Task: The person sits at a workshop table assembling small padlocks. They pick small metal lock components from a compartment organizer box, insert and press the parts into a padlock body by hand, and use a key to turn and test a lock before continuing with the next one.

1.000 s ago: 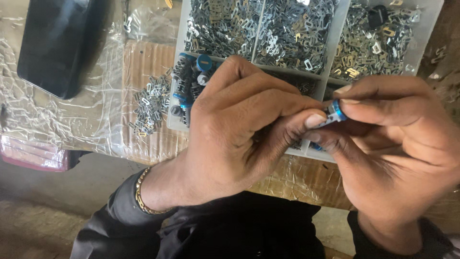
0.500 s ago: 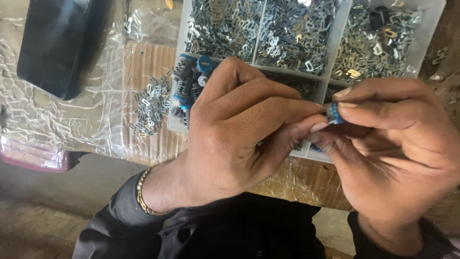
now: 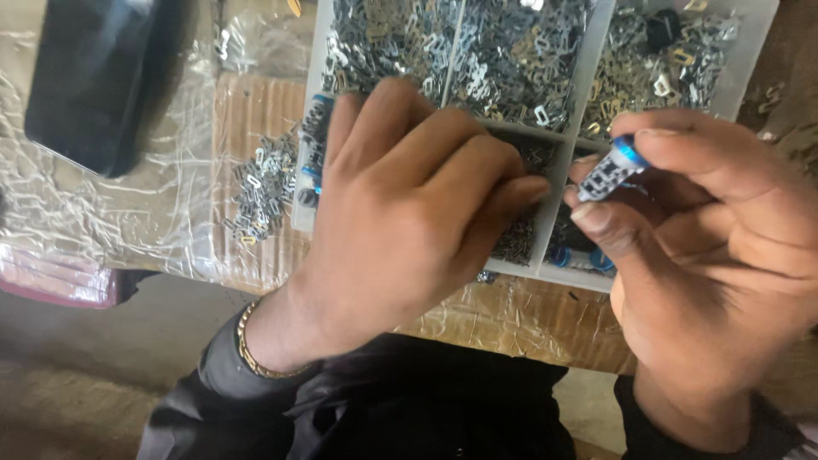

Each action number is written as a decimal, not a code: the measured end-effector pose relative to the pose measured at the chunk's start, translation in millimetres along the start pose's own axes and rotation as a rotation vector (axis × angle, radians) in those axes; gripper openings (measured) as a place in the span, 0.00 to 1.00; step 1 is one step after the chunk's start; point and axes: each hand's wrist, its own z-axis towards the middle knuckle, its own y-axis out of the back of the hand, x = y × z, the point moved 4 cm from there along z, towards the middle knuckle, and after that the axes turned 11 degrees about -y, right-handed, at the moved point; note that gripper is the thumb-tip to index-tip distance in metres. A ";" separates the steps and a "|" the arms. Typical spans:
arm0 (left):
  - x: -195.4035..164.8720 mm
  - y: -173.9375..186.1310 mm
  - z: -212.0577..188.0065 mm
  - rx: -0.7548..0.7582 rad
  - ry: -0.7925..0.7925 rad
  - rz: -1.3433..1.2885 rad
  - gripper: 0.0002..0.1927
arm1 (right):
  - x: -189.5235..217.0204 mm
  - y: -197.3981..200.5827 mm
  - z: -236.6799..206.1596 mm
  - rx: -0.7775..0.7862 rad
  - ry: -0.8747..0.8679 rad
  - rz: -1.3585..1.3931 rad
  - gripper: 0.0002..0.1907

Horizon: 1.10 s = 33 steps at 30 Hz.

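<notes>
At right centre of frame, right hand [image 3: 716, 255] pinches a small metal part with a blue cap [image 3: 612, 170] between thumb and forefinger; the part sits at the fingertips, upper left edge of the hand, blue end up, metal body angled down-left twd the thumb. Left hand [image 3: 409, 213], centre frame, is curled w/ fingers bent, knuckles up; fingertips close to the part but apart from it, a narrow gap between. Cannot tell whether left hand holds anything, palm side hidden. Gold bracelet [image 3: 256, 345] on left wrist, dark sleeve below. Both hands hover over a white divided tray [image 3: 558, 183], compartments full of small metal clips; a few blue pieces at the tray's lower edge. Loose pile of clips [image 3: 260, 187] lies left of tray on cardboard under clear plastic sheet. Black flat object [image 3: 89, 81] upper left, well apart.
</notes>
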 end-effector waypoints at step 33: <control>-38.8 24.4 28.8 0.149 -0.256 0.218 0.06 | 2.4 47.8 -50.0 -0.114 0.114 0.347 0.27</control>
